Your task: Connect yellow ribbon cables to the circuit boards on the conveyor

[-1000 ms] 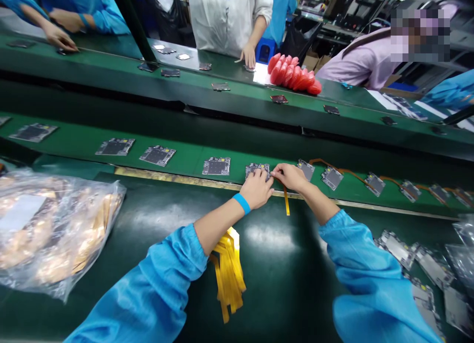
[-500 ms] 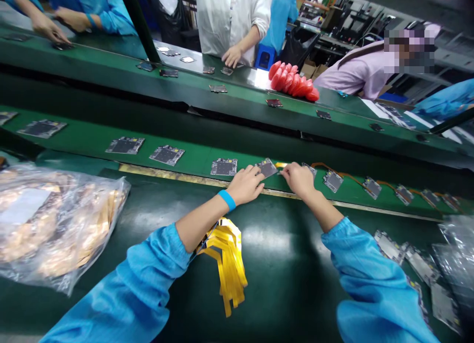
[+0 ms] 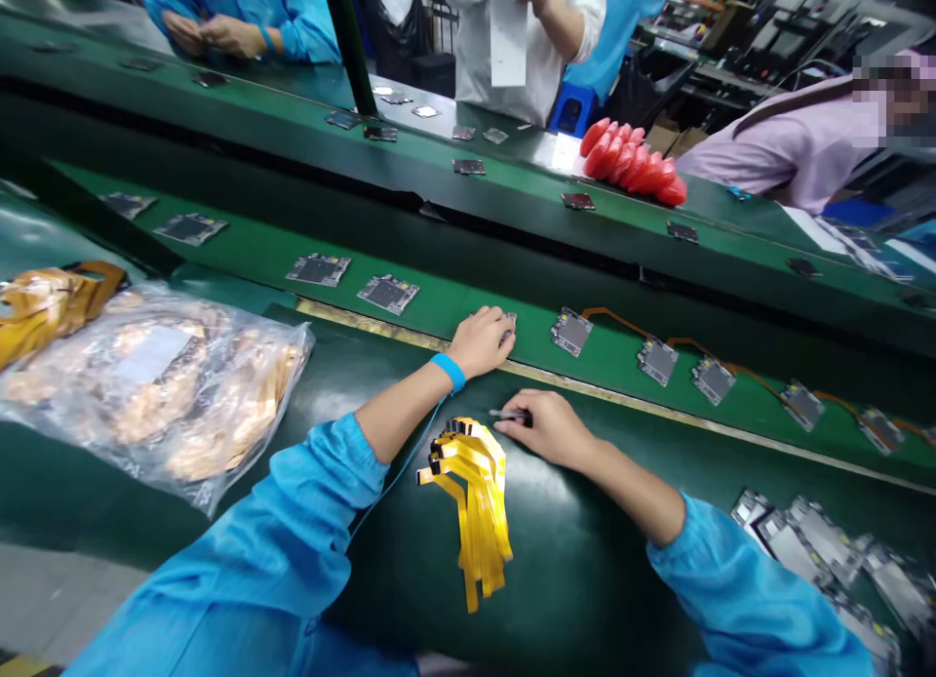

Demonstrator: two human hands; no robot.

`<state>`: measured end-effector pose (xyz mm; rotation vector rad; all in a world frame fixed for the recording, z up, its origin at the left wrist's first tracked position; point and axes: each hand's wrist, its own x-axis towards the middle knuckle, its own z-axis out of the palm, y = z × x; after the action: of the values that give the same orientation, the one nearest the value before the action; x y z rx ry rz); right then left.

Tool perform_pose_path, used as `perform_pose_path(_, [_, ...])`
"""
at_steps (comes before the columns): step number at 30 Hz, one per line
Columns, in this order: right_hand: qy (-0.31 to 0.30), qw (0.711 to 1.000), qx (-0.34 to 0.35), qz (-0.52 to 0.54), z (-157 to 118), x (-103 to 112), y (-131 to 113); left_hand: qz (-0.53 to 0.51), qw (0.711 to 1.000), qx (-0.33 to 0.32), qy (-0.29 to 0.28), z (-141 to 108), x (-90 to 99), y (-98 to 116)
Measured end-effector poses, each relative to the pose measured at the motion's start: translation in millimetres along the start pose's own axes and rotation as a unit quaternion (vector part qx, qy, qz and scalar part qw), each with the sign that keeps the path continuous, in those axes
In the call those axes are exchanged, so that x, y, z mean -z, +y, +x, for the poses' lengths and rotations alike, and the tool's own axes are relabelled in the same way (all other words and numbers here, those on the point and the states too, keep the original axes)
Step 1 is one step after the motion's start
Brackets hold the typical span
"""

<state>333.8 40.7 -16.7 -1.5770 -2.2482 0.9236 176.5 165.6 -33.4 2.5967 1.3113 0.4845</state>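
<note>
Two hands at work on the belt line, seen from my head camera.

My left hand point(image 3: 483, 338) lay curled over a small circuit board point(image 3: 510, 322) on the green conveyor point(image 3: 249, 253) at twelve o'clock; my right hand point(image 3: 548, 426) pinched slim tweezers point(image 3: 506, 415) just beside the yellow flex ribbons point(image 3: 475, 487) at six o'clock. Those ribbons looked light, floppy and easily creased, best taken near an end; the board looked stiff and fragile, best held by its edges.

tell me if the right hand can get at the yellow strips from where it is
Probably yes: the right hand rests on the dark mat just beside the yellow strips, with bare mat between them, though it already pinches a small tool.
</note>
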Motion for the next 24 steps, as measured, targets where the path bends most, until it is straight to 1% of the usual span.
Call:
perform_pose_path(2, [-0.010, 1.000, 0.000, -0.019, 5, -9, -12, -0.006, 1.000, 0.015, 0.002, -1, 1.1, -5])
perform_pose_path(4, [-0.021, 0.999, -0.007, -0.033, 9, -14, -19, -0.011, 0.999, 0.032, 0.006, -1, 2.1, -9])
perform_pose_path(7, [-0.027, 0.999, -0.016, -0.010, 12, -16, -21, -0.017, 0.998, 0.056, 0.010, 1, 2.0, -13])
perform_pose_path(9, [-0.021, 1.000, -0.013, 0.015, 11, -16, -19, -0.020, 0.998, 0.065, 0.007, 4, 0.2, -11])
perform_pose_path(11, [-0.007, 0.999, 0.007, 0.040, 9, -15, -16, -0.020, 0.997, 0.069, -0.005, 9, -2.8, -5])
perform_pose_path(14, [0.025, 0.996, 0.039, 0.079, 5, -16, -10, -0.011, 0.996, 0.076, -0.038, 19, -7.3, 9])
perform_pose_path(18, [0.057, 0.987, 0.058, 0.137, 0, -17, -1, 0.010, 0.993, 0.090, -0.075, 30, -8.9, 26])
perform_pose_path(24, [0.077, 0.971, 0.086, 0.207, -8, -12, 15, 0.018, 0.990, 0.106, -0.095, 37, -8.8, 37])
